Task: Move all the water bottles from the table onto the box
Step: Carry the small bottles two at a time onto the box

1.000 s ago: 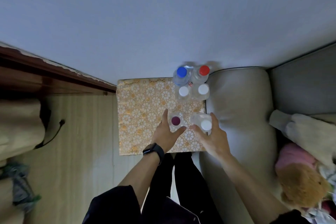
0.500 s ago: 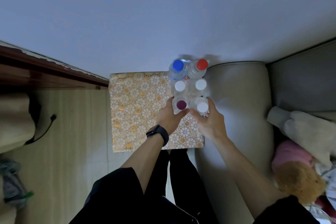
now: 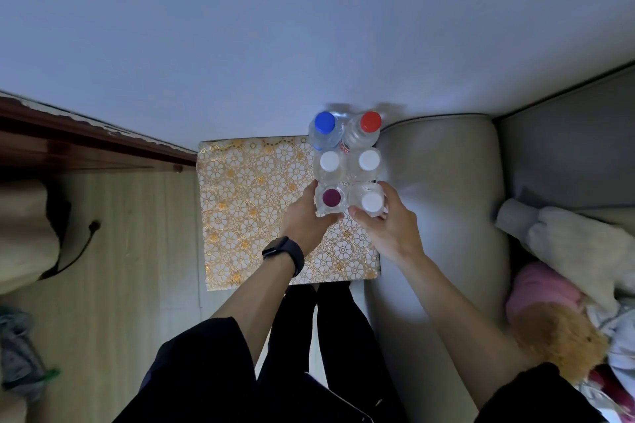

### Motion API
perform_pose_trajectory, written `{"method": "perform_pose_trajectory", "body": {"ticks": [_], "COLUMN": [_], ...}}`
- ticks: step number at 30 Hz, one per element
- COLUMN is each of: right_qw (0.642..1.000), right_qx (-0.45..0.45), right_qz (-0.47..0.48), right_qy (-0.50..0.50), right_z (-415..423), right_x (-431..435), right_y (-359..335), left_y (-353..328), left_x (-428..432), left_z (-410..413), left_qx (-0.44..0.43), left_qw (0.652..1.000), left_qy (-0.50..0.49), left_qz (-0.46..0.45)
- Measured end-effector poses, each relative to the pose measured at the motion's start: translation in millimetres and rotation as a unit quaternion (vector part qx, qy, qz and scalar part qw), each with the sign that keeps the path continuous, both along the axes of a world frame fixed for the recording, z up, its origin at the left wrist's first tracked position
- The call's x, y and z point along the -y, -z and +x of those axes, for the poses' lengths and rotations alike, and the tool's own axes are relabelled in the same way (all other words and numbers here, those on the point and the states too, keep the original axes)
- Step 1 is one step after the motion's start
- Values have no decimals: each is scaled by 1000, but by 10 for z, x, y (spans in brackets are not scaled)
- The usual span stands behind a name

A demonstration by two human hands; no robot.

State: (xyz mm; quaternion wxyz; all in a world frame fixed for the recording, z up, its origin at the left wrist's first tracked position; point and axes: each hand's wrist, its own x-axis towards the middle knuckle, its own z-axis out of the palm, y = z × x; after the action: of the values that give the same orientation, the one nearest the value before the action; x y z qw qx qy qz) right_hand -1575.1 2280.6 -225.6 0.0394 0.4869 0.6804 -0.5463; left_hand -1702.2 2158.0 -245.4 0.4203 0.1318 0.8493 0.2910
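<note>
A box (image 3: 254, 203) wrapped in gold-and-white flower paper stands on the floor below me. Several clear water bottles stand upright in two columns along its right side. At the back are a blue-capped bottle (image 3: 324, 122) and a red-capped bottle (image 3: 370, 121), then two white-capped bottles (image 3: 329, 160) (image 3: 369, 159). My left hand (image 3: 304, 221) grips a purple-capped bottle (image 3: 331, 197) in the front row. My right hand (image 3: 390, 223) grips a white-capped bottle (image 3: 371, 201) beside it. Both front bottles touch the row behind.
A grey sofa (image 3: 443, 189) presses against the box's right side, with soft toys (image 3: 563, 292) piled at far right. A wooden ledge (image 3: 86, 137) and pale wood floor (image 3: 130, 251) lie left. A dark cable (image 3: 84, 240) hangs at left. My dark-trousered legs are below.
Both hands pushed the purple-capped and white-capped bottles away from me across the box until they met the white-capped row. My view shifted slightly.
</note>
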Motion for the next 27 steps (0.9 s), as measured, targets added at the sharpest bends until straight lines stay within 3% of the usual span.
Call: {"method": "perform_pose_trajectory", "body": {"ticks": [13, 27], "right_qw": [1000, 997], "right_qx": [-18, 63], "right_qz": [20, 4], "right_qy": [-10, -54], "right_z": [15, 252], "right_x": [59, 114], "right_y": [-10, -303], "left_y": [-26, -343], "left_x": [25, 156], "left_z": [-32, -48], "left_qx": [7, 22], "left_qw": [1000, 999], "left_qy": [3, 39], "left_qz": [13, 19]}}
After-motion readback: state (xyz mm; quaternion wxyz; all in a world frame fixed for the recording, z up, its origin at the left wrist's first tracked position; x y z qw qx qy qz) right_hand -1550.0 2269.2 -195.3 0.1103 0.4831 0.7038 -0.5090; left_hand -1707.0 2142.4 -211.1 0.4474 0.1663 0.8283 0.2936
